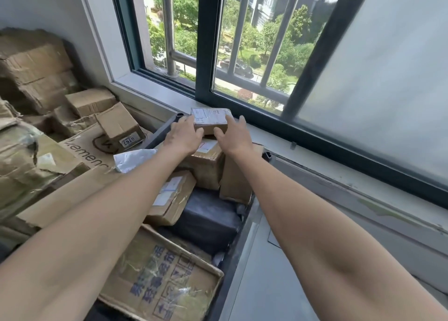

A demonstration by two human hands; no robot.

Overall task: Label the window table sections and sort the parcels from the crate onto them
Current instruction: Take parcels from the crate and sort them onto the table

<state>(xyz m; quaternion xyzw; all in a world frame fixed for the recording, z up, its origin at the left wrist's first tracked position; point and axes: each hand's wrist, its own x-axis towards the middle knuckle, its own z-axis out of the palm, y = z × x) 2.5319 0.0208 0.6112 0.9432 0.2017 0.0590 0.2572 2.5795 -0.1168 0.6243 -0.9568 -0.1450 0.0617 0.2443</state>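
Observation:
A small brown parcel (211, 119) with a white shipping label on top sits at the far end of the crate, on top of other boxes. My left hand (184, 134) grips its left side and my right hand (234, 134) grips its right side, fingers curled round the edges. Below lie more parcels: a taped brown box (207, 165), a brown box with white labels (169, 197), a tall brown box (236, 182) and a black wrapped package (208, 221). The dark crate rim (242, 233) runs along the right side of the pile.
A grey window sill (339, 175) runs to the right under a dark-framed window (203, 54) with bars. Piles of worn cardboard boxes (36, 78) fill the left. A flattened carton with blue print (160, 282) lies near me. A white plastic bag (133, 159) lies crumpled.

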